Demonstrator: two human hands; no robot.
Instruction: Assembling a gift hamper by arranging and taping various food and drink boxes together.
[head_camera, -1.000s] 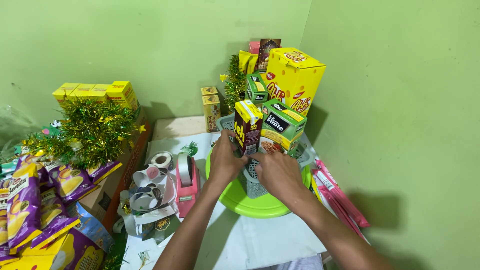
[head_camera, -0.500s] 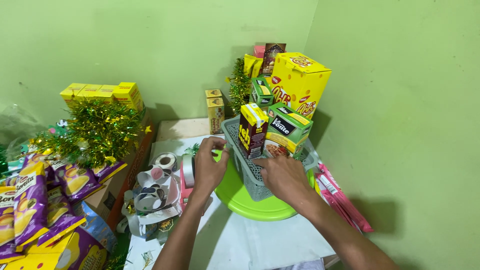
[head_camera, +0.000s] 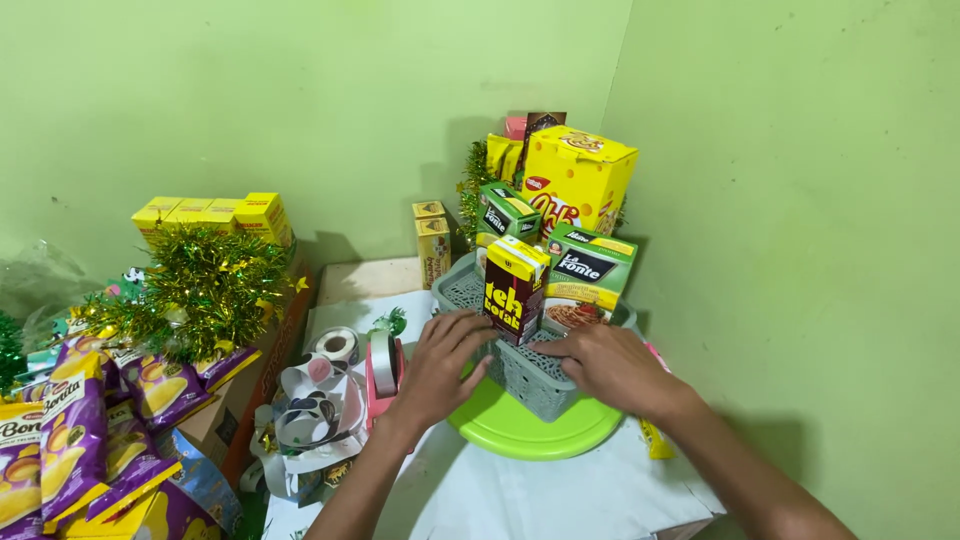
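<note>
A person's left hand (head_camera: 445, 365) and right hand (head_camera: 610, 368) rest on the near corner of a grey plastic basket (head_camera: 520, 375), fingers spread flat against its wall and rim rather than closed around anything; neither hand is clamped on an item. The basket sits on a lime-green round tray (head_camera: 530, 430) on a white-covered table (head_camera: 520, 495), pushed into the corner of two green walls.

The load looks top-heavy: a dark carton with yellow lettering (head_camera: 515, 290) stands upright at the front rim, two green pasta boxes (head_camera: 588, 282) lean behind it, and a large yellow box (head_camera: 578, 178) is stacked highest, with green-gold tinsel (head_camera: 472, 195) tucked at the back. A sharp turn or tilt of the basket could, by this view, tip the front carton out or bring the yellow box down, and the basket might slide on the smooth tray.

Two small yellow cartons (head_camera: 432, 242) stand against the back wall. To the left, a pink tape dispenser (head_camera: 383, 372) lies beside loose ribbon rolls (head_camera: 320, 400); further left, a gold-green tinsel heap (head_camera: 205, 290) is topped by a row of yellow boxes (head_camera: 215, 215), with purple snack bags (head_camera: 90, 430) fanned below
</note>
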